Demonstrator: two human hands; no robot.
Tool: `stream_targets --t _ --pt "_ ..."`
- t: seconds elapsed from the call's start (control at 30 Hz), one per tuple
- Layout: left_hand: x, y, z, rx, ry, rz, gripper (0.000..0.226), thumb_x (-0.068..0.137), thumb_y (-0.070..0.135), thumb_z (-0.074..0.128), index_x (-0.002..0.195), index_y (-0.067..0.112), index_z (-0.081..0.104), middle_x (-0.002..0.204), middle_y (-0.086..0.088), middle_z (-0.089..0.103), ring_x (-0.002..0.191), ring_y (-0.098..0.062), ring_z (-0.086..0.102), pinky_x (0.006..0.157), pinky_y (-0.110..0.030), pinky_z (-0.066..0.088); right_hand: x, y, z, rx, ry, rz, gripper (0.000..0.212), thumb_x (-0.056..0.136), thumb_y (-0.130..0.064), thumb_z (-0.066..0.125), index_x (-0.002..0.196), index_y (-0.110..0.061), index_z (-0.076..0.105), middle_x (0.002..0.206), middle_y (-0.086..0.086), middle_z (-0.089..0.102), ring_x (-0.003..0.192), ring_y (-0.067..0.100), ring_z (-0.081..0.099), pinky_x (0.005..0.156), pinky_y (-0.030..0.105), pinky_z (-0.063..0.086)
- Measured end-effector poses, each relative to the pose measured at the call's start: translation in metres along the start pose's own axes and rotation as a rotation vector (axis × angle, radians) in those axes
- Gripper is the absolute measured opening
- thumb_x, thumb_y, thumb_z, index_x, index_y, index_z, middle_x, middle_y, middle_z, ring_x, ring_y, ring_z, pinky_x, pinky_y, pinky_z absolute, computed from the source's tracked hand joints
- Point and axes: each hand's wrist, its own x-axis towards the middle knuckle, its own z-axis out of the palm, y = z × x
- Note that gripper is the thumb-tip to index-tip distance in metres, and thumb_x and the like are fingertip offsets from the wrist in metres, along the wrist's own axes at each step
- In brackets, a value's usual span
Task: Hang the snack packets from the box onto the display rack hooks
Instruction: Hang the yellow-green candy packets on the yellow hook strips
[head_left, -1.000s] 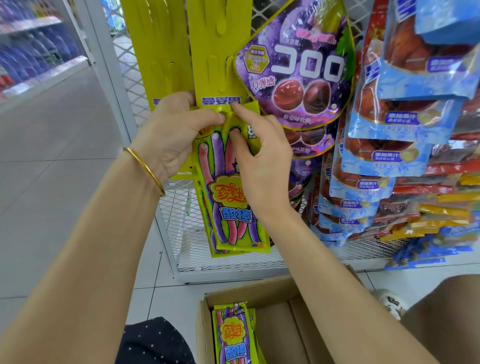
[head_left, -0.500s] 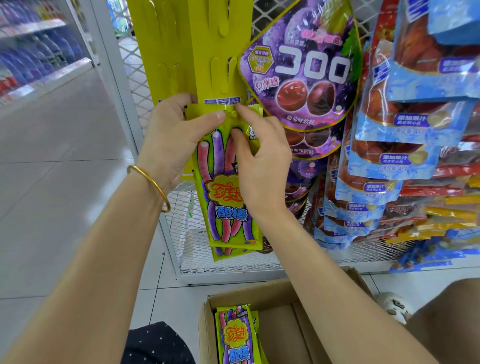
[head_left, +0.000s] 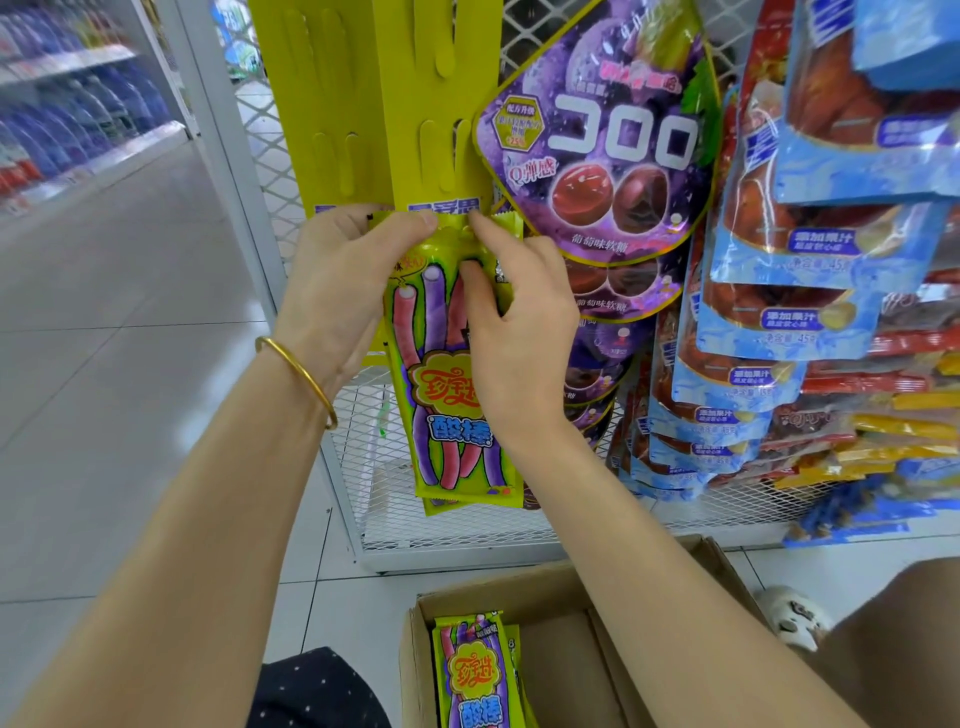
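The wire rack (head_left: 358, 441) carries purple bags (head_left: 597, 150) at its middle. Below its bottom edge stands a box (head_left: 519, 582), with spare packets (head_left: 472, 670) against its left wall. A green packet (head_left: 447, 405) hangs over the yellow strip (head_left: 436, 104) near the rack's left edge. The left hand (head_left: 337, 280) pinches its top left corner, and the right hand (head_left: 519, 332) pinches its top right.

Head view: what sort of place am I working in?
Most likely a shop aisle: white wire-mesh display rack hung with purple gummy pouches, stocked shelves, open cardboard box of green snack packets.
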Motion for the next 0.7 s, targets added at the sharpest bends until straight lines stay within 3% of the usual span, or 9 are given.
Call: stream_targets --t 0.17,0.33,0.47,0.6,0.7 --pt "0.0 0.002 0.003 -0.015 -0.019 -0.024 0.009 0.081 0.006 0.057 0.082 0.006 0.066 0.08 -0.005 0.072 0.075 -0.019 0.067 0.078 -0.036 0.054 0.0 0.001 -0.001 -0.004 0.002 -0.01 0.033 0.087 -0.003 0.057 0.119 -0.006 0.063 0.092 0.007 0.056 0.088 0.014 0.053 0.078 0.016 0.04" --pt "0.001 0.003 0.002 -0.063 -0.017 -0.108 0.006 0.076 0.003 0.058 0.079 0.005 0.063 0.083 -0.01 0.07 0.08 -0.023 0.065 0.088 -0.043 0.051 -0.005 0.008 -0.004 -0.004 -0.007 -0.012 0.035 0.087 -0.003 0.056 0.121 -0.008 0.061 0.091 0.0 0.05 0.086 0.007 0.048 0.079 0.011 0.037" --pt "-0.003 -0.005 -0.004 -0.003 -0.088 -0.103 0.021 0.075 0.006 0.054 0.091 0.007 0.065 0.091 -0.007 0.072 0.088 -0.022 0.066 0.085 -0.037 0.053 -0.014 0.017 -0.008 0.001 -0.072 0.014 0.038 0.089 -0.004 0.056 0.126 -0.013 0.058 0.099 0.003 0.055 0.09 0.004 0.049 0.079 0.013 0.038" --pt "-0.01 -0.012 -0.005 0.157 -0.048 -0.053 0.026 0.075 0.013 0.057 0.099 0.016 0.065 0.106 -0.01 0.069 0.098 -0.025 0.065 0.087 -0.041 0.053 -0.016 0.021 -0.01 -0.02 -0.08 0.012 0.034 0.09 -0.007 0.056 0.124 -0.012 0.056 0.109 0.009 0.059 0.098 0.007 0.05 0.081 0.003 0.032" --pt "-0.019 -0.016 -0.005 0.268 0.007 0.013 0.027 0.084 0.004 0.058 0.11 0.014 0.057 0.103 -0.003 0.067 0.092 -0.014 0.065 0.078 -0.027 0.054 -0.021 0.023 -0.012 -0.039 -0.077 0.001 0.025 0.089 -0.007 0.058 0.114 -0.005 0.056 0.104 0.011 0.056 0.09 0.009 0.047 0.074 0.014 0.035"
